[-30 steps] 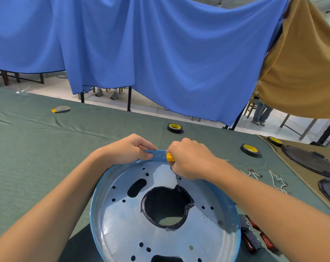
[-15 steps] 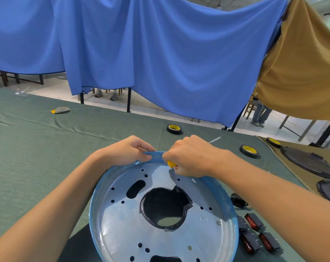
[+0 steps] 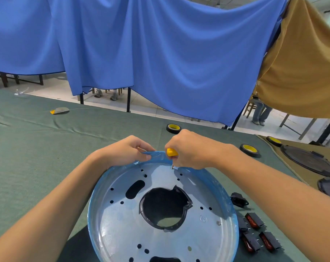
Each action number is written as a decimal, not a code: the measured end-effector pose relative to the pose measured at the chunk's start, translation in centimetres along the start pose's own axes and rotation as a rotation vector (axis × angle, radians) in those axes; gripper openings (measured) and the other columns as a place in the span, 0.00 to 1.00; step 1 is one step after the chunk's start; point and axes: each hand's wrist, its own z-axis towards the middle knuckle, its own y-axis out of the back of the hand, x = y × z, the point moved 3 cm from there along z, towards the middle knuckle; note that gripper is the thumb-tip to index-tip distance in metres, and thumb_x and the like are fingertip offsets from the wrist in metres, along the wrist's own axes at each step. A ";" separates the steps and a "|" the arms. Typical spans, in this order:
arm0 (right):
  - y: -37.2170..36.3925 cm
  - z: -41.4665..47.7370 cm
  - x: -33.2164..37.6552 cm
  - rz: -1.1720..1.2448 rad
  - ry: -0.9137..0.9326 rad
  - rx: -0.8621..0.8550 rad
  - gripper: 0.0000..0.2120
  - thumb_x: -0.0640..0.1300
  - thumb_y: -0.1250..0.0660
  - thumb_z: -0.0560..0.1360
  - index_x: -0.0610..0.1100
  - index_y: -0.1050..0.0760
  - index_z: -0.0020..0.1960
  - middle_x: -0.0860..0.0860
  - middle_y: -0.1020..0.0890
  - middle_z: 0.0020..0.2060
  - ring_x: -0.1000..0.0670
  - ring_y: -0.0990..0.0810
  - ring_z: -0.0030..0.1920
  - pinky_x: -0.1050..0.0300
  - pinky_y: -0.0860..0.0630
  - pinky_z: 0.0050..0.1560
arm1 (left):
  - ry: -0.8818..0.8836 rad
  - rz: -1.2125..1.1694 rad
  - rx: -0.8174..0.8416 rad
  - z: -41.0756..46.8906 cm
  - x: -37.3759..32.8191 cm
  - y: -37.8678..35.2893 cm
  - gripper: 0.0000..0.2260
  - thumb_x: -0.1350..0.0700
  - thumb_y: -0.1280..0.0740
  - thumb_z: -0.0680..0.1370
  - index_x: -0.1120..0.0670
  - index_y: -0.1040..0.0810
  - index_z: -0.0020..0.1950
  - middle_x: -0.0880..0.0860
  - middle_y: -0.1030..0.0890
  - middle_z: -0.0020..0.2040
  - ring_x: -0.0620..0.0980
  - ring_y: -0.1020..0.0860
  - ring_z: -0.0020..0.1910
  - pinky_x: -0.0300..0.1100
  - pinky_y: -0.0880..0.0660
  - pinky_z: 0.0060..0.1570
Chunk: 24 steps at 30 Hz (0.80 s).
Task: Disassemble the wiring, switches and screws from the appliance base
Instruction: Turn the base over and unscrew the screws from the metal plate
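Note:
A round metal appliance base (image 3: pixel 122 220) with a blue film rim, several holes and a large black-edged central opening lies on the green cloth in front of me. My left hand (image 3: pixel 126 151) pinches its far rim. My right hand (image 3: pixel 190 148) grips a yellow-handled screwdriver (image 3: pixel 170 152), its metal tip pointing down onto the base just inside the far rim. Several black and red rocker switches (image 3: pixel 258 235) lie on the cloth to the right of the base, beside a black socket part (image 3: pixel 238 200).
Black and yellow tape rolls (image 3: pixel 173 128) (image 3: pixel 249 149) (image 3: pixel 273 140) lie beyond the base. Dark round covers (image 3: pixel 309 161) sit on a tan cloth at far right. A small grey and yellow object (image 3: pixel 59 110) lies far left. Blue and tan curtains hang behind.
My right hand has lifted and turned, standing the screwdriver more upright with its tip on the base. The view shifted, bringing the switches at right into sight. My left hand keeps its hold on the rim.

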 end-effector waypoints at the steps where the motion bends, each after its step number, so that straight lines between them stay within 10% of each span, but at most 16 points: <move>1: 0.5 -0.1 -0.1 0.007 -0.003 -0.035 0.03 0.40 0.33 0.73 0.43 0.20 0.45 0.46 0.19 0.39 0.44 0.22 0.40 0.51 0.24 0.37 | -0.001 -0.005 -0.001 -0.1 0.0 0.0 0.12 0.63 0.35 0.80 0.49 0.17 0.55 0.51 0.14 0.49 0.52 0.17 0.52 0.53 0.23 0.59; 11: 4.2 -3.2 -4.7 0.210 -0.171 -0.334 0.07 0.36 0.31 0.73 0.47 0.18 0.45 0.51 0.18 0.42 0.47 0.22 0.46 0.52 0.23 0.46 | -0.039 -0.077 0.032 -1.4 1.6 2.7 0.13 0.62 0.35 0.80 0.46 0.15 0.54 0.54 0.14 0.49 0.54 0.16 0.47 0.43 0.20 0.44; 24: -5.5 -6.2 -9.9 0.456 -0.459 -0.205 0.06 0.38 0.26 0.71 0.48 0.17 0.40 0.55 0.16 0.38 0.57 0.21 0.43 0.68 0.29 0.38 | -0.007 -0.041 0.037 -0.9 2.9 2.8 0.15 0.59 0.33 0.79 0.37 0.16 0.51 0.47 0.15 0.51 0.48 0.16 0.50 0.34 0.22 0.45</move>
